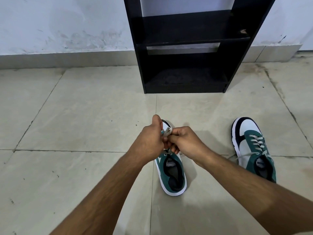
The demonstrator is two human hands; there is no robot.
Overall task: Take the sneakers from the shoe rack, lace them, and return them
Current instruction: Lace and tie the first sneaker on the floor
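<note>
Hands are working close together over the near sneaker (171, 173), which is sitting on the floor (84, 116) right under the grip. The left hand (150, 141) is pinching the pale lace (166, 131) and pulling it up and away. The right hand (184, 141) is closing its fingers (172, 146) on the same lace just beside it. Both hands are grasping the lace; neither is loose.

The other sneaker (254, 146) is lying off to the right of the grip, well apart. Its lace is threaded through the holes, but the ends are trailing loose on the floor. The black shoe rack (184, 61) is standing past the grip, against the wall, with no shoes on the shelves that show.

What could go wrong: the lace could slip out of the fingers if one hand is pulling harder than the other. The shoe could also slide on the floor, because the tiles are smooth and nothing is holding it down. The lace could end up uneven, one end too short to tie.

The sneakers are green, white and dark blue, with soft fuzzy-looking green parts and thick white rubber soles. The lace is flat and cloth-like. The rack is hard, dark and boxy.
</note>
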